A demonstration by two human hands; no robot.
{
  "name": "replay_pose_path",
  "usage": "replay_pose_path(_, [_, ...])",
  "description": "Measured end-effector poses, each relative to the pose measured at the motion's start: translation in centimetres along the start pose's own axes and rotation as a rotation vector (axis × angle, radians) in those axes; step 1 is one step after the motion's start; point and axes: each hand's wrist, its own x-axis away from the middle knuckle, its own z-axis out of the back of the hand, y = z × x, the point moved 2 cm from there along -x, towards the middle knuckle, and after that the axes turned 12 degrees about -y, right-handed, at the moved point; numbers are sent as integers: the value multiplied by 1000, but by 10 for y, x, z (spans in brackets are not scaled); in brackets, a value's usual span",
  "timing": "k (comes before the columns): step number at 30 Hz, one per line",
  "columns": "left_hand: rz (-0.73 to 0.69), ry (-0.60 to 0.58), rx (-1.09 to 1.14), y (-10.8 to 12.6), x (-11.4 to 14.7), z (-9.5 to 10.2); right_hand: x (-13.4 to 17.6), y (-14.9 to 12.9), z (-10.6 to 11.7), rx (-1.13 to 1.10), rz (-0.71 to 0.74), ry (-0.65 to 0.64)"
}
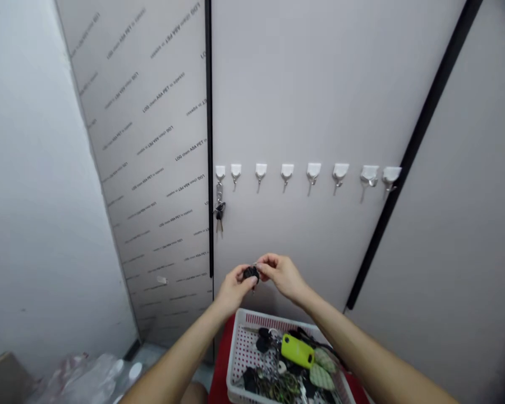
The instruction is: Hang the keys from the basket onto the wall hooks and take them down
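Note:
My left hand (234, 290) grips a bunch of keys with black heads (251, 273) between thumb and fingers. With thumb and forefinger, my right hand (281, 275) pinches the small metal ring at the top of that bunch. Both hands are held in front of the cabinet door, above a white plastic basket (231, 359). The basket holds many keys, a bright yellow-green key cover (297, 351) and leaf-patterned pieces (321, 376). Higher up, a row of white adhesive hooks (287, 170) runs across the door. From the leftmost hook hangs another set of keys (219, 213).
A red surface (221, 362) lies under the basket. Black vertical strips (209, 140) edge the door panel. At the lower left are clear plastic bags (88, 379) and a brown box corner (6, 376). A white wall (37, 185) stands on the left.

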Motion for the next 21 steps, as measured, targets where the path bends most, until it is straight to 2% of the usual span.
replay_pose_path(4, [-87, 153, 2, 36, -19, 18, -33, -34, 7, 11, 76, 96])
replay_pose_path(10, [-268, 236, -36, 93, -50, 33, -78, -91, 8, 23, 234, 211])
replay_pose_path(13, [-308, 276, -23, 116, -66, 37, -97, -113, 11, 104, 296, 294])
replay_pose_path(17, [-307, 328, -17, 133, -82, 41, -113, -127, 15, 274, 347, 412])
replay_pose_path(21, [-270, 354, -91, 137, -91, 43, -123, -125, 18, 350, 292, 465])
